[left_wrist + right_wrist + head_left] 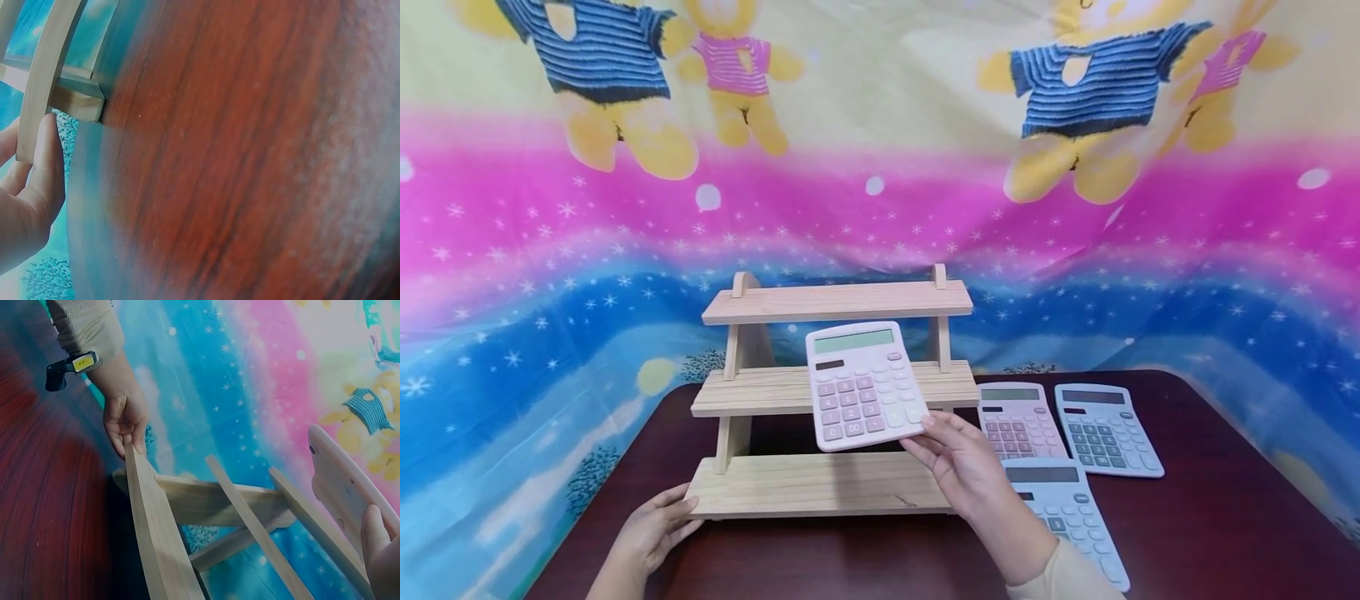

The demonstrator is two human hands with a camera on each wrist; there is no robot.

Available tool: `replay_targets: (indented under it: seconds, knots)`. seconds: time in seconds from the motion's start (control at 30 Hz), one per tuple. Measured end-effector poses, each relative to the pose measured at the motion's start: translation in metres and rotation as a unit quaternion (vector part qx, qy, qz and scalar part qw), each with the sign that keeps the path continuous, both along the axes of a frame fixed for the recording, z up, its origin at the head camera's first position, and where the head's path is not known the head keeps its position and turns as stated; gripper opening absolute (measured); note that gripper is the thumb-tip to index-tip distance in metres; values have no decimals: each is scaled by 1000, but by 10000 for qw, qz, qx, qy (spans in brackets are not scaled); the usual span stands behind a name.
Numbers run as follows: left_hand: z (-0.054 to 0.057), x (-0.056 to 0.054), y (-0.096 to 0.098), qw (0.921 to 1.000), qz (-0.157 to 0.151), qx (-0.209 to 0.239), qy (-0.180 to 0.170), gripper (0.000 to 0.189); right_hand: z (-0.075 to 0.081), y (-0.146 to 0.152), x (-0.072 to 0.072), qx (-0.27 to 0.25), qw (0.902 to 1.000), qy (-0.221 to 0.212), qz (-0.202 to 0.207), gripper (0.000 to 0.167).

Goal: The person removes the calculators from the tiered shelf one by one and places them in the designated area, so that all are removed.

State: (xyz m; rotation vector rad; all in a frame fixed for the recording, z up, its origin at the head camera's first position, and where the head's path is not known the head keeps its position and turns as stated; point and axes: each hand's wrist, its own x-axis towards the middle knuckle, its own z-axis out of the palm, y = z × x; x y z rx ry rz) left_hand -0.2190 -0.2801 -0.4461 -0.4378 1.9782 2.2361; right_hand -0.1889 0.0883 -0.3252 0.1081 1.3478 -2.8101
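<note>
My right hand (962,467) grips a pink calculator (861,383) by its lower right corner, keys and display facing me. It is held up in front of a three-tier wooden display rack (812,483), overlapping the middle tier in the head view. The right wrist view shows the calculator's back (337,481) with a finger against it. My left hand (651,529) pinches the left end of the rack's bottom shelf. In the left wrist view its thumb and fingers lie on either side of the shelf board (44,81).
Right of the rack, another pink calculator (1022,437) and a light blue calculator (1108,433) lie on the dark red table (1217,517). A second light blue calculator (1093,533) lies nearer, partly behind my right forearm. A printed cloth (865,208) hangs behind the table.
</note>
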Motion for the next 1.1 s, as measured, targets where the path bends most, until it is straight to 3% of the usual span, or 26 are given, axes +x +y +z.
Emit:
replay_targets:
  seconds: [0.5, 0.77, 1.1]
  knots:
    - [-2, -5, 1, 9999, 31, -100, -5, 76, -6, 36, 12, 154, 9994, -248, -158, 17]
    - [-4, -6, 0, 9999, 56, -85, 15, 79, -8, 56, 20, -5, 9990, -396, -223, 16]
    - [-2, -1, -1, 10000, 54, -43, -37, 80, -17, 81, 32, -386, 9989, -245, -141, 15]
